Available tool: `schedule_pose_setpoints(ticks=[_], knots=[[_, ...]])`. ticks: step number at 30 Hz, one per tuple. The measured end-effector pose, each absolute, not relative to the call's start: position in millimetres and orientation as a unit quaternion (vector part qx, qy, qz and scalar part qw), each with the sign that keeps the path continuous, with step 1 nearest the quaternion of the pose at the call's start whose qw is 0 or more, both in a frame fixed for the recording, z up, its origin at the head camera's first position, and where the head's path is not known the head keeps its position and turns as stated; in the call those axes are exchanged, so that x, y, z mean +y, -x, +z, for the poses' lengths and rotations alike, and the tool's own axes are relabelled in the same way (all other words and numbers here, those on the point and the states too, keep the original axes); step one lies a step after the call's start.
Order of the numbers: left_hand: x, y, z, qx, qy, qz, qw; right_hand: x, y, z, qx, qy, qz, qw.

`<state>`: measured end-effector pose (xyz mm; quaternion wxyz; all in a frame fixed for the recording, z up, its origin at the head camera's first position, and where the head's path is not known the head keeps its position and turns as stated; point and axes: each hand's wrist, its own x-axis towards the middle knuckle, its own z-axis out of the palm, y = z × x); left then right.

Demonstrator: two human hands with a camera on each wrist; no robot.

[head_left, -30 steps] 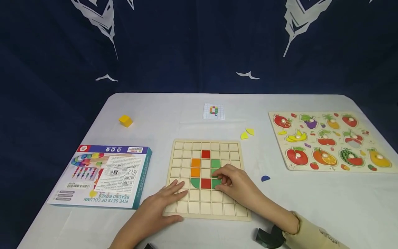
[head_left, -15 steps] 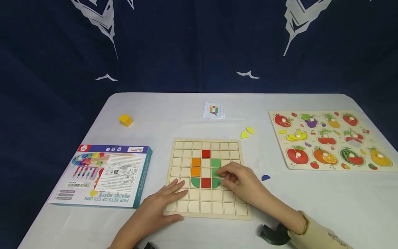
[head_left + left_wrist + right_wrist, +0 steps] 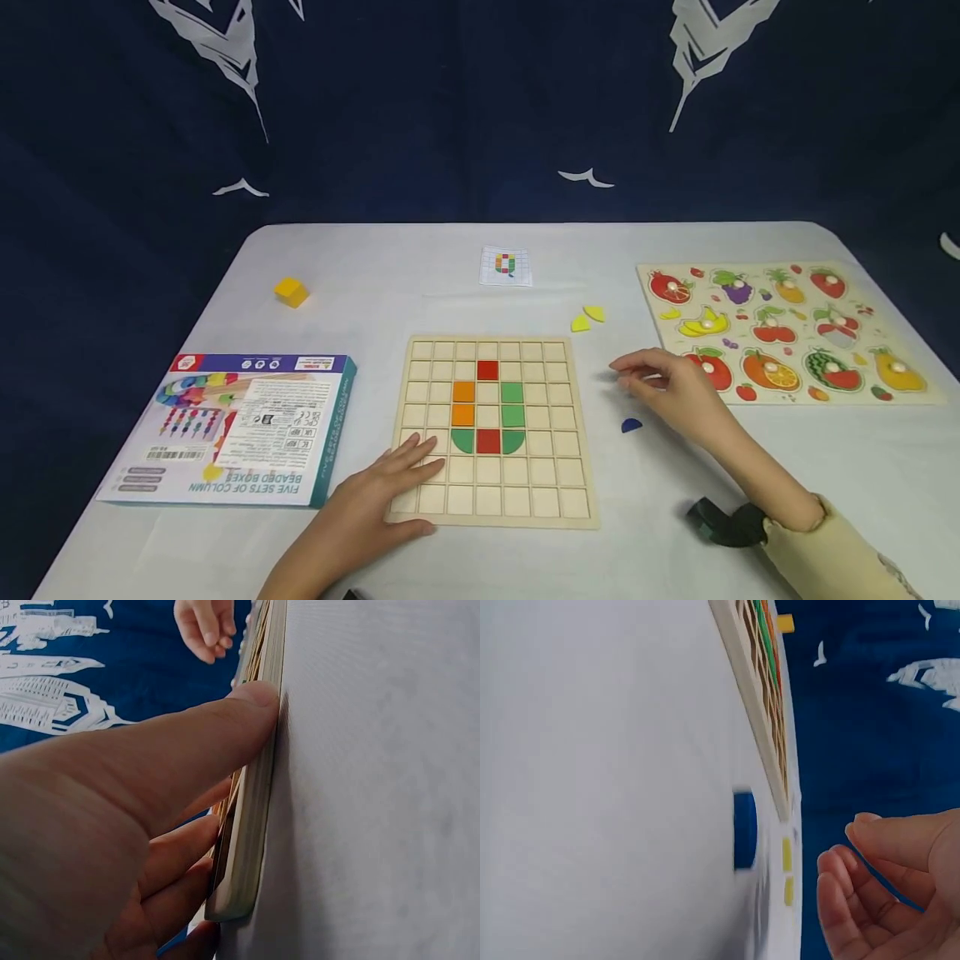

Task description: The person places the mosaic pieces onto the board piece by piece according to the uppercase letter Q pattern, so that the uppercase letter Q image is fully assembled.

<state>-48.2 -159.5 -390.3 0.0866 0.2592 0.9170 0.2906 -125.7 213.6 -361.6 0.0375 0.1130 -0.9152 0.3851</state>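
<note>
I have the left hand [image 3: 367,498] resting with fingers spread on the near-left corner of the wooden grid board [image 3: 547,469], its thumb at the near edge. I see the right hand [image 3: 677,393] off the board to its right, fingers loosely curved, holding nothing I can make out. Just left of it and nearer lies a blue semicircle piece [image 3: 632,425]; farther out, two yellow quarter-circle pieces [image 3: 595,313]. Between the hands, red, orange and green tiles [image 3: 512,414] sit in the grid. Beyond the right hand I find the fruit peg puzzle [image 3: 885,329]; left of the left hand, the beaded-boxes carton [image 3: 273,417].
</note>
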Motion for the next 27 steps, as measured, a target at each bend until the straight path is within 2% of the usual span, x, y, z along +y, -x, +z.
schedule_pose_setpoints(ticks=[7,13,19,27], knots=[[-160,48,-388,0.917,-0.257,0.293,0.09,209,175,-366,-0.919,-0.1,0.38,0.03],[-159,47,-387,0.919,-0.254,0.285,0.098,196,201,-372,-0.928,-0.1,0.36,0.017],[-159,48,-388,0.918,-0.259,0.284,0.096,188,213,-375,-0.944,-0.085,0.319,0.015],[-159,47,-387,0.916,-0.242,0.293,0.125,183,218,-378,-0.953,-0.1,0.283,0.028]])
